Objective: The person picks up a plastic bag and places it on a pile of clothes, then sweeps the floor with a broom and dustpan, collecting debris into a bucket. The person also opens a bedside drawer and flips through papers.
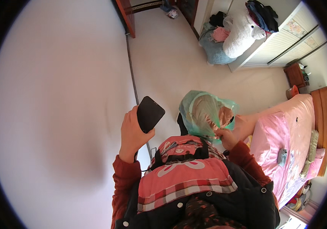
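My left hand (132,128) is raised near the white wall, its fingers wrapped round a black smartphone (150,113) with a dark screen. Bunched in my right hand (227,138) is the top of a translucent green plastic bag (199,105), which hangs in front of my body. Something beige and brownish shows through the bag, perhaps cloth, but I cannot make out what it is. A red apron (188,173) with a checked band covers my front, over a dark vest.
To the right is a bed (301,108) with pink bedding and a wooden headboard (322,131). Ahead, a large white plush alpaca (242,36) and piled clothes stand beside a sliding-door wardrobe (285,42). A wall (56,107) runs close on my left; a red-brown door (125,17) stands farther off.
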Tool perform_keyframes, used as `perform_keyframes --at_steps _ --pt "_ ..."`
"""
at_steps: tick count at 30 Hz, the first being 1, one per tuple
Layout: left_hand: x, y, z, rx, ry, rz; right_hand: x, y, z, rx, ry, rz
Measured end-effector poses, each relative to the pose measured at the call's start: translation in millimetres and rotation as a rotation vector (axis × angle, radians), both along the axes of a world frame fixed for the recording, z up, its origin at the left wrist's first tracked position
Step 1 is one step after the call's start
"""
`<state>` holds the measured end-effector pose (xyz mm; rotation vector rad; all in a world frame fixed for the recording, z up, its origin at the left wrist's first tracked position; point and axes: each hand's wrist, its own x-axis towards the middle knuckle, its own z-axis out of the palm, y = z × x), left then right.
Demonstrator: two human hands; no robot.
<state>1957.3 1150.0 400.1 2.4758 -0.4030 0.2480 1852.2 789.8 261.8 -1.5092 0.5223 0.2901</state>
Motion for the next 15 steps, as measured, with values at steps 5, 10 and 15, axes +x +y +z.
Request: perform_keyframes --at_steps 5,10,15 --pt "103 -27 -5 0.043 0.097 0.047 104 -19 -18 0.079 0.007 0.054" --pt "209 -56 13 0.088 0.076 -0.014 182 -49 -10 -0.165 -0.086 0.202" --pt "286 -84 18 0.055 0.081 -0.065 242 -50 -5 0.070 0.046 0.036"
